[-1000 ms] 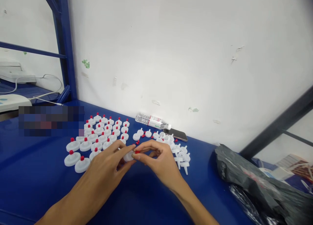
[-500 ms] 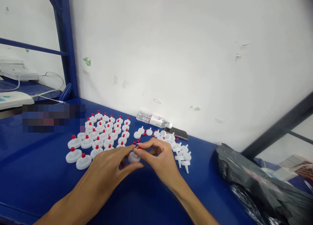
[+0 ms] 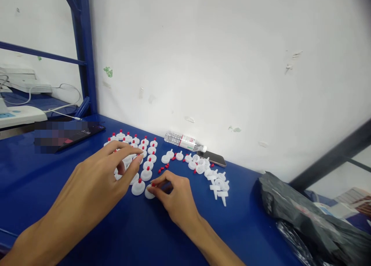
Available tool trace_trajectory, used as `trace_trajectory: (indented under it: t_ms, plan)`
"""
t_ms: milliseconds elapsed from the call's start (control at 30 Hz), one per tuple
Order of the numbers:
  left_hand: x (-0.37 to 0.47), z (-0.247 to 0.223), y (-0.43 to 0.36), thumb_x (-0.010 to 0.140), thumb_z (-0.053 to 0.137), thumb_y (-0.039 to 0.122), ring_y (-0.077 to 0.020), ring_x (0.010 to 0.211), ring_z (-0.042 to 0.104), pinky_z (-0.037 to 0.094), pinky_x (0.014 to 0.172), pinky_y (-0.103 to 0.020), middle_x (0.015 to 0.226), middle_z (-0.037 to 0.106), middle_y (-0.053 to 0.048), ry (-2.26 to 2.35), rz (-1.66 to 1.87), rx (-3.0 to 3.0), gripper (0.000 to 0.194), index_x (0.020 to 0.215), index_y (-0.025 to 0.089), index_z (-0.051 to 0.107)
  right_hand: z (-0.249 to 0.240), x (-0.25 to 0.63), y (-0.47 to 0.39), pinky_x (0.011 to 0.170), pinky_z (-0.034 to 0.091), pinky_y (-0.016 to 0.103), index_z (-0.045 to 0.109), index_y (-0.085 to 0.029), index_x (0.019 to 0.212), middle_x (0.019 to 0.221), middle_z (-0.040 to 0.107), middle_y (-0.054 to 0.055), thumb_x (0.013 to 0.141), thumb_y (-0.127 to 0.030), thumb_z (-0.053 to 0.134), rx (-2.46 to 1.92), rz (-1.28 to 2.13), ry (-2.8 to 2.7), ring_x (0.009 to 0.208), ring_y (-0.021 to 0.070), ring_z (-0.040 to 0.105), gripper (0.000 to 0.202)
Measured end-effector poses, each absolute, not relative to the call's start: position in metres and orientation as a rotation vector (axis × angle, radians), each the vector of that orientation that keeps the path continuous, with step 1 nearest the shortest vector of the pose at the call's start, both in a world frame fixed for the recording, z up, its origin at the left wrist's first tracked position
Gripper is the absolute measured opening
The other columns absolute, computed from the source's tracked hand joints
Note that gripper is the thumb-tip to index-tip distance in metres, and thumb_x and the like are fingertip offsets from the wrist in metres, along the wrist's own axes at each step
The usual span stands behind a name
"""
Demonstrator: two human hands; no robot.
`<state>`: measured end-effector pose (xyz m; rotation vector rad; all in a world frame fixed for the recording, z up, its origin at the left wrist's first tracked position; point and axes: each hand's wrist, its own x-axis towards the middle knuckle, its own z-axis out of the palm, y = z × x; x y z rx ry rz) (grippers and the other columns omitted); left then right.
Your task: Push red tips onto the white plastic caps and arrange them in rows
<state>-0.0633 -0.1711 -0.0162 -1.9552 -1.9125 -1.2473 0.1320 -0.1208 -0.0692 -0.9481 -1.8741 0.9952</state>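
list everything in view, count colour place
red-tipped lids: many, white, centre-left
untipped lids: many, white, centre-right
loose tips: several, red, near untipped lids
bottle: one, clear, lying by wall
phone: one, dark, beside bottle
screen: one, black, left, partly blurred
bag: one, grey, right
power strip: one, white, left edge
cables: some, white, left
table: one, blue, below
wall: one, white, behind
frame: blue, left
bar: one, dark, right
left hand: one, over lids
right hand: one, pinching red-tipped lid
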Motion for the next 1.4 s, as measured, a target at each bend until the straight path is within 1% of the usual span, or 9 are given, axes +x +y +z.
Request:
trace_trajectory:
  t_ms: [233, 400, 567, 700, 900, 1033, 1200, 1300, 1400]
  plan:
    - [-0.060, -0.025, -0.171, 0.100, 0.048, 0.051, -0.0104, 0.056, 0.061, 0.047, 0.055, -0.028, 0.124, 0.070, -0.003, -1.864, -1.219, -1.954, 0.037, 0.109, 0.029, 0.077, -0.062, 0.134, -0.120, 0.067, 0.052, 0.026, 0.079, -0.028, 0.115, 0.101, 0.077, 0.000, 0.087, -0.047, 0.085, -0.865, 0.974, -1.948, 0.072, 0.0147, 0.066, 0.035]
    - [-0.062, -0.022, -0.170, 0.101, 0.048, 0.050, -0.0114, 0.061, 0.065, 0.047, 0.055, -0.028, 0.122, 0.070, -0.002, -1.882, -1.243, -1.986, 0.036, 0.106, 0.031, 0.078, -0.048, 0.146, -0.093, 0.070, 0.048, 0.029, 0.078, -0.025, 0.110, 0.095, 0.073, 0.002, 0.105, -0.038, 0.062, -1.055, 0.492, -1.931, 0.070, 0.0153, 0.061, 0.021]
    - [-0.060, -0.023, -0.171, 0.101, 0.049, 0.052, -0.0110, 0.056, 0.062, 0.047, 0.053, -0.027, 0.119, 0.073, -0.003, -1.881, -1.265, -2.033, 0.037, 0.108, 0.031, 0.079, -0.041, 0.133, -0.047, 0.079, 0.048, 0.034, 0.081, -0.024, 0.111, 0.094, 0.077, 0.006, 0.097, -0.032, 0.075, -1.277, 0.292, -2.067, 0.090, 0.0256, 0.071, 0.017]
    - [-0.059, -0.030, -0.169, 0.103, 0.049, 0.051, -0.0125, 0.062, 0.067, 0.049, 0.053, -0.027, 0.123, 0.072, -0.004, -1.864, -1.302, -2.103, 0.038, 0.109, 0.029, 0.079, -0.037, 0.130, -0.040, 0.075, 0.049, 0.033, 0.083, -0.024, 0.088, 0.093, 0.081, 0.005, 0.093, -0.023, 0.076, -1.262, 0.351, -2.060, 0.082, 0.0233, 0.071, 0.008]
    - [-0.050, -0.052, -0.159, 0.100, 0.058, 0.055, -0.0219, 0.080, 0.076, 0.059, 0.073, -0.035, 0.129, 0.074, -0.011, -1.829, -1.257, -2.216, 0.055, 0.145, 0.024, 0.065, -0.029, 0.144, -0.088, 0.056, 0.046, 0.027, 0.083, -0.021, 0.087, 0.077, 0.077, 0.002, 0.088, -0.049, 0.081, -0.977, 0.990, -1.791, 0.055, 0.0139, 0.058, 0.028]
    - [-0.042, -0.053, -0.159, 0.103, 0.060, 0.043, -0.0216, 0.084, 0.076, 0.056, 0.076, -0.031, 0.100, 0.080, -0.002, -1.773, -1.219, -2.449, 0.029, 0.119, 0.027, 0.077, -0.029, 0.147, -0.109, 0.049, 0.037, 0.024, 0.083, -0.021, 0.086, 0.056, 0.064, -0.002, 0.083, -0.054, 0.085, -0.904, 1.209, -1.700, 0.049, 0.0127, 0.054, 0.034]
    - [-0.047, -0.050, -0.157, 0.100, 0.066, 0.043, -0.0216, 0.078, 0.073, 0.052, 0.072, -0.032, 0.100, 0.079, -0.003, -1.824, -1.132, -2.309, 0.029, 0.121, 0.027, 0.077, -0.035, 0.161, -0.091, 0.064, 0.051, 0.030, 0.082, -0.024, 0.109, 0.095, 0.080, 0.005, 0.105, -0.043, 0.061, -0.991, 0.774, -1.920, 0.069, 0.0180, 0.069, 0.029]
    - [-0.050, -0.052, -0.153, 0.099, 0.064, 0.043, -0.0223, 0.076, 0.074, 0.052, 0.072, -0.033, 0.107, 0.080, -0.004, -1.888, -1.047, -2.244, 0.030, 0.120, 0.027, 0.078, -0.045, 0.169, -0.078, 0.082, 0.055, 0.035, 0.078, -0.026, 0.125, 0.117, 0.079, 0.007, 0.106, -0.025, 0.058, -1.148, 0.262, -2.193, 0.094, 0.0243, 0.075, 0.028]
    - [-0.051, -0.054, -0.150, 0.100, 0.059, 0.042, -0.0240, 0.078, 0.075, 0.054, 0.073, -0.035, 0.110, 0.080, -0.005, -1.912, -1.022, -2.219, 0.033, 0.122, 0.027, 0.078, -0.053, 0.169, -0.072, 0.086, 0.056, 0.034, 0.073, -0.028, 0.136, 0.128, 0.076, 0.006, 0.108, -0.024, 0.057, -1.233, 0.129, -2.334, 0.103, 0.0243, 0.075, 0.032]
